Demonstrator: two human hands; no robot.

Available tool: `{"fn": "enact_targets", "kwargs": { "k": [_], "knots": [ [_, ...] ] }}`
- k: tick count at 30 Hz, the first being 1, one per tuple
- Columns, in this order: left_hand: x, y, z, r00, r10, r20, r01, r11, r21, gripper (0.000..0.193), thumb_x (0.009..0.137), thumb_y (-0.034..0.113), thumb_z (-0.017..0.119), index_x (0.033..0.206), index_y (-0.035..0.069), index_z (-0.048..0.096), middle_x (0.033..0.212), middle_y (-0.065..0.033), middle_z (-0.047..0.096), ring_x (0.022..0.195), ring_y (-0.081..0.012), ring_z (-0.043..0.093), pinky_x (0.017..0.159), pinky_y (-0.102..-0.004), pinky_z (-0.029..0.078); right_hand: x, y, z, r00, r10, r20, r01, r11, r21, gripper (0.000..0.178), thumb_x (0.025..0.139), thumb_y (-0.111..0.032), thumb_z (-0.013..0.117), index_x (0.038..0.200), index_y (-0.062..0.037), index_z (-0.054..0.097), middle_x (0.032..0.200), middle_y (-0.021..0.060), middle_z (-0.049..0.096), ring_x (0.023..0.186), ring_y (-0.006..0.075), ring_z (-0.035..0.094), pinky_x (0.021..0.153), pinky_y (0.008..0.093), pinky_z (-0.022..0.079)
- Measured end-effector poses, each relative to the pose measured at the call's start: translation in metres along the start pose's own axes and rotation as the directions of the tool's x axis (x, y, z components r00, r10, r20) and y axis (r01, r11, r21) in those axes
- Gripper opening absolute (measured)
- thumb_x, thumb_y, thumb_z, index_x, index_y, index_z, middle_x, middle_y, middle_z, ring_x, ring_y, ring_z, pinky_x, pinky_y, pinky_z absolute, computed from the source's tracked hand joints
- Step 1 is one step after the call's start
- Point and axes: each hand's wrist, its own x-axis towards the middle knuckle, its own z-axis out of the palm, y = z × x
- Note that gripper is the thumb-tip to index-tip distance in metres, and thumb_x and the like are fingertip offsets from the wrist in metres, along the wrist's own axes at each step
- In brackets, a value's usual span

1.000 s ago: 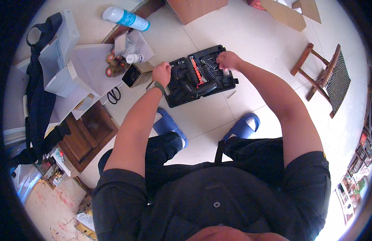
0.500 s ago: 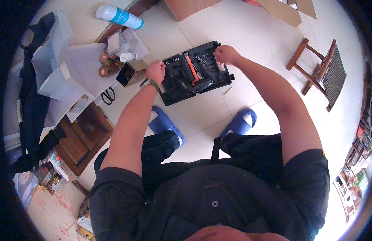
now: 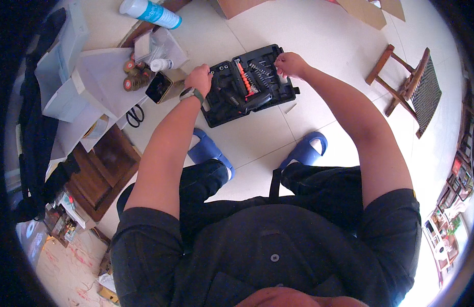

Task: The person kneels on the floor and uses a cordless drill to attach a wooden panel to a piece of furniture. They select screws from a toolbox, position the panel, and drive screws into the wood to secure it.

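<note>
Head view: an open black tool case (image 3: 225, 117) lies flat on the tiled floor (image 3: 252, 160), in front of and between the two blue sandals, set slightly askew. The left hand (image 3: 198, 78) is at the upper left corner of the case, fingers curled inward and partly closed; whether they grip the edge or a small piece cannot be told. The right hand (image 3: 290, 65) is at the upper right corner, thumb and fingers drawn nearly together, and anything between them is hidden. Inside, an orange strip (image 3: 244, 77) runs beside the middle hinge line, coiled dark bits (image 3: 259, 69) sit toward the upper edge of the right half, and a rounded black tool part (image 3: 259, 101) lies across the lower edge near the hinge. In this inspector's judgement, good handling calls for light fingertip contact at both corners, even pressure on each half, and no lifting of one side alone, since loose pieces could slide out of their seats. Fingers are best kept off the hinge line, where pinching is possible. A short pale stick (image 3: 290, 108) (minor, but noted) lies on the floor just beside the lower right edge, clear of the case.
</note>
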Motion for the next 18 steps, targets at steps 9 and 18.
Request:
{"fn": "enact_targets", "kwargs": {
  "k": [9, 18],
  "knots": [
    [0.000, 0.001, -0.011, 1.000, 0.010, -0.009, -0.010, 1.000, -0.012, 0.016, 0.083, 0.024, 0.068, 0.090, 0.009, 0.064, 0.092, -0.0138, 0.065, 0.089, -0.0338, 0.064, 0.075, -0.0450, 0.053, 0.003, 0.011, 0.005, 1.000, -0.027, 0.001, 0.027, 0.998, -0.057, 0.030, 0.090, -0.029, 0.054, 0.074, -0.0058, 0.063, 0.068, 0.0057, 0.068, 0.057, 0.0195, 0.066, 0.058, 0.0355, 0.053],
    [0.006, -0.012, -0.002, 0.998, 0.059, -0.011, -0.059, 0.996, -0.063, 0.013, 0.081, 0.020, 0.066, 0.091, 0.011, 0.065, 0.095, -0.0136, 0.066, 0.091, -0.0331, 0.064, 0.077, -0.0451, 0.053, 0.015, 0.031, 0.009, 0.990, -0.135, 0.029, 0.138, 0.975, -0.173, 0.028, 0.086, -0.032, 0.056, 0.074, -0.0080, 0.064, 0.065, 0.0056, 0.067, 0.056, 0.0220, 0.064, 0.058, 0.0378, 0.052]
  ]
}}
